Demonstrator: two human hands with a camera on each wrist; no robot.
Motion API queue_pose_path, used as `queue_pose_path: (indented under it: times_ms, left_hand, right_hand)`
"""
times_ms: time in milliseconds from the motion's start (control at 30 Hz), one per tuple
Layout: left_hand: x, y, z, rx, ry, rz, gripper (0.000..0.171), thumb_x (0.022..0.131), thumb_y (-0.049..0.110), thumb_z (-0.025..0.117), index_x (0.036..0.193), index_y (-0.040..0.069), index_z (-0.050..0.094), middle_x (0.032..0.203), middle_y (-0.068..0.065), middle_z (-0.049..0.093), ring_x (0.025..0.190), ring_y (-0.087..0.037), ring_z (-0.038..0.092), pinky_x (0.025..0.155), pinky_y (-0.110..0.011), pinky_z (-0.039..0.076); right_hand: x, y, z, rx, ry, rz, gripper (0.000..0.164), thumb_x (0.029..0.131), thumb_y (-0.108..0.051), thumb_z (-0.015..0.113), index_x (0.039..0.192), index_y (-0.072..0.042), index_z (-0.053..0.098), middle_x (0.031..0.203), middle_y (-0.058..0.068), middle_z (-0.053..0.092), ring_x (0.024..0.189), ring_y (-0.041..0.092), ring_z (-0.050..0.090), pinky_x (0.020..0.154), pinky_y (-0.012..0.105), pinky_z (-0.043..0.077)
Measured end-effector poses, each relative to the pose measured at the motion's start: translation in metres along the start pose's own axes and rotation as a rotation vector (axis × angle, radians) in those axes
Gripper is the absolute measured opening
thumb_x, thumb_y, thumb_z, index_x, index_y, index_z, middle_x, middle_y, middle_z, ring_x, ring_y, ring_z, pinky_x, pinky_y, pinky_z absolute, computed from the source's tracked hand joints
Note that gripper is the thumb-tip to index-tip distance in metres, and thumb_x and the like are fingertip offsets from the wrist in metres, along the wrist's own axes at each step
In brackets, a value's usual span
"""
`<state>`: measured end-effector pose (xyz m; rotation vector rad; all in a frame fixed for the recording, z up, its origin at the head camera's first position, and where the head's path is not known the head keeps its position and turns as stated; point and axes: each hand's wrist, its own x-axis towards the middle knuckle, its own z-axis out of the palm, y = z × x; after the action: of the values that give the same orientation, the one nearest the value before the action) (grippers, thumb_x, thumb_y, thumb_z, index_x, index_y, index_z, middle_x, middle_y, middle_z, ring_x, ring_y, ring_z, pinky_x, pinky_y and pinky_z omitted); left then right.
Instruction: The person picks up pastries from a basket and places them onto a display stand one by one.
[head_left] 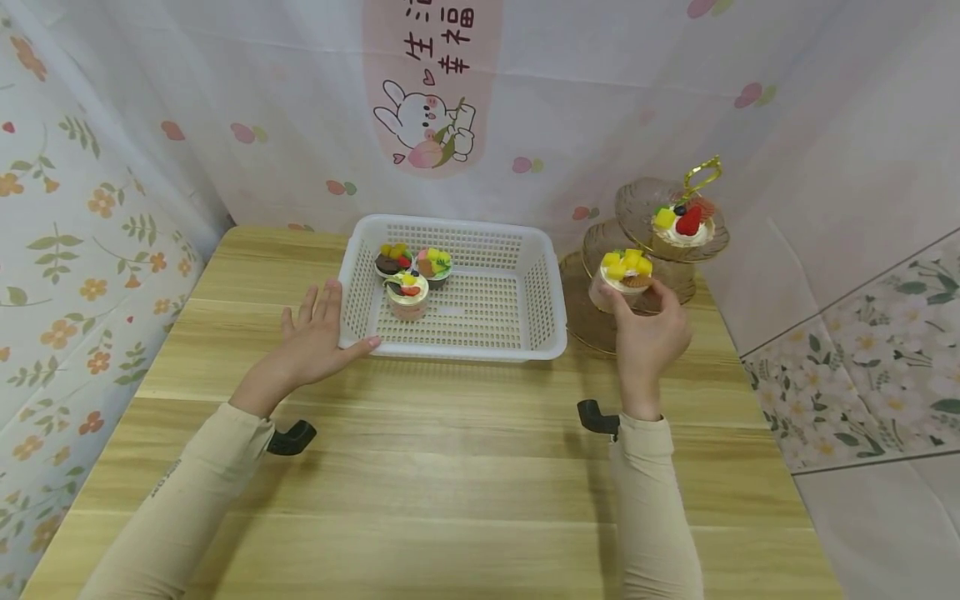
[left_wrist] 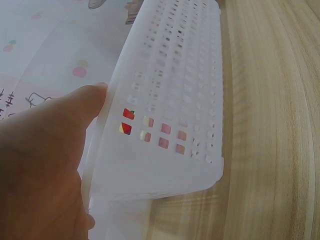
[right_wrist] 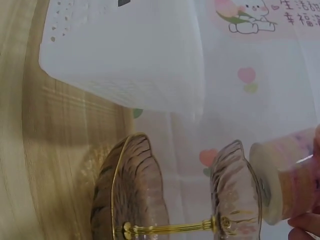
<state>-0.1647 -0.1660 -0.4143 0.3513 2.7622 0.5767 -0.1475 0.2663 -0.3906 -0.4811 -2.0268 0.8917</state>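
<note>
My right hand (head_left: 654, 335) grips a dessert cup (head_left: 627, 267) topped with yellow fruit cubes and a biscuit. The cup is held upright over the middle tier of a brown-tinted, gold-edged tiered stand (head_left: 636, 204). In the right wrist view, the base of the cup (right_wrist: 277, 175) is right at a tier's rim. My left hand (head_left: 311, 337) rests against the left front corner of a white plastic basket (head_left: 457, 353), its fingers spread and fairly straight. From the left wrist, the thumb shows on the basket rim (left_wrist: 100, 130).
Several fruit-topped dessert cups, one with cream (head_left: 408, 302), sit in the basket's left part. On the stand's top tier is a cup with a strawberry (head_left: 688, 222), beside a gold loop handle (head_left: 702, 173). A patterned curtain (head_left: 555, 83) hangs behind the wooden table (head_left: 450, 483).
</note>
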Motion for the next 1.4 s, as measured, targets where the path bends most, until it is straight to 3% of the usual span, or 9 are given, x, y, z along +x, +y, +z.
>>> queue_pose_path:
  times_ms: [100,233,500,800,1400]
  left_hand:
    - [0.001,0.000,0.000,-0.002,0.000,-0.002,0.115,0.092,0.073,0.042,0.154,-0.001,-0.019,0.164,-0.023,-0.017,0.151,-0.047,-0.019,0.111,-0.077,-0.009]
    - [0.001,0.000,0.000,-0.006,-0.002,-0.003,0.115,0.091,0.073,0.042,0.154,-0.001,-0.020,0.164,-0.023,-0.017,0.151,-0.047,-0.020,0.111,-0.077,-0.010]
    - [0.000,0.001,0.000,-0.005,-0.002,-0.006,0.115,0.091,0.074,0.042,0.154,-0.001,-0.019,0.164,-0.023,-0.017,0.151,-0.046,-0.020,0.111,-0.077,-0.009]
    - [0.000,0.000,0.002,0.007,0.007,-0.001,0.116,0.091,0.075,0.042,0.154,-0.001,-0.018,0.164,-0.024,-0.014,0.151,-0.048,-0.018,0.111,-0.078,-0.007]
    - [0.000,-0.001,0.001,-0.019,-0.002,0.000,0.115,0.092,0.072,0.043,0.154,-0.001,-0.020,0.164,-0.024,-0.016,0.151,-0.046,-0.020,0.111,-0.077,-0.009]
  right_hand:
    - [0.000,0.001,0.002,-0.005,0.004,0.031,0.064,0.066,-0.044,0.091,0.110,-0.002,0.073,0.102,0.018,0.074,0.097,0.037,0.065,0.090,0.047,0.041]
    - [0.000,0.005,0.005,0.000,0.019,0.049,0.064,0.067,-0.045,0.090,0.110,-0.002,0.072,0.104,0.017,0.075,0.101,0.036,0.064,0.095,0.049,0.041]
    - [0.001,0.012,0.013,0.004,0.058,0.064,0.062,0.069,-0.048,0.087,0.107,-0.001,0.073,0.103,0.018,0.075,0.098,0.037,0.064,0.095,0.048,0.041]
    - [0.002,0.014,0.024,0.016,0.097,0.091,0.061,0.069,-0.047,0.087,0.105,0.000,0.073,0.102,0.018,0.070,0.104,0.036,0.057,0.106,0.045,0.032]
    - [0.006,0.021,0.041,-0.050,0.170,0.107,0.057,0.076,-0.050,0.081,0.105,-0.002,0.073,0.104,0.016,0.072,0.109,0.034,0.057,0.122,0.038,0.017]
